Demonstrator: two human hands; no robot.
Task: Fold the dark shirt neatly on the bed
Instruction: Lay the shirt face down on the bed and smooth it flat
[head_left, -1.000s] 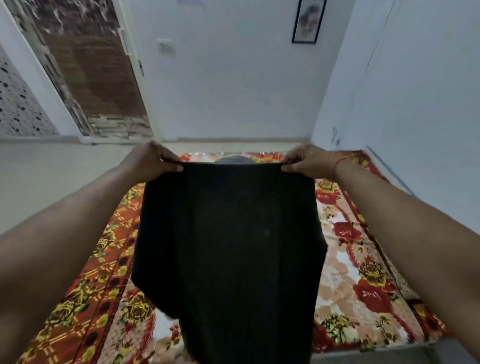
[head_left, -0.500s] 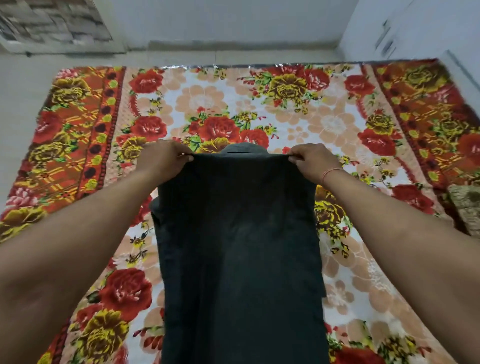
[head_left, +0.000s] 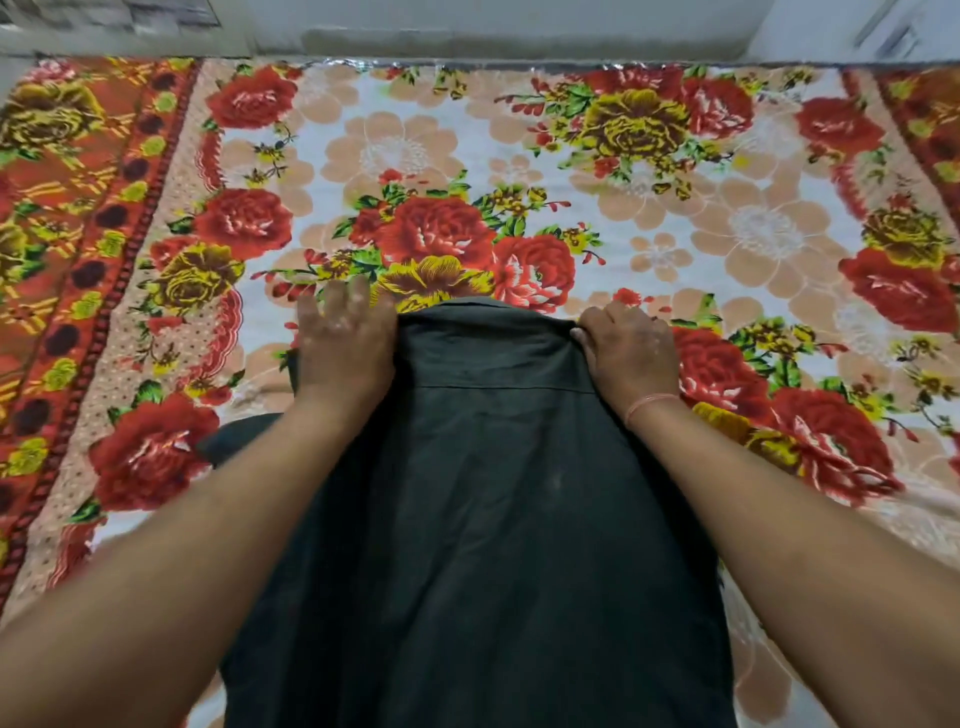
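Observation:
The dark shirt (head_left: 483, 519) lies back-up on the floral bed cover (head_left: 675, 218), collar end away from me, its lower part running out of view at the bottom. My left hand (head_left: 345, 343) rests flat on the shirt's left shoulder, fingers spread and blurred, reaching past the edge onto the cover. At the right shoulder corner, my right hand (head_left: 628, 348) has its fingers curled around the cloth. A bit of dark fabric (head_left: 234, 441) pokes out to the left beneath my left forearm.
The bed cover has a red and orange patterned border on the left (head_left: 78, 260) and right (head_left: 924, 130). Beyond the bed's far edge lies pale floor (head_left: 467, 36). A white wall or cabinet (head_left: 857, 26) stands at the top right.
The shirt came down from hanging in the air onto the bed. My left hand went from pinching the shoulder to lying flat with fingers spread. The view has tilted down.

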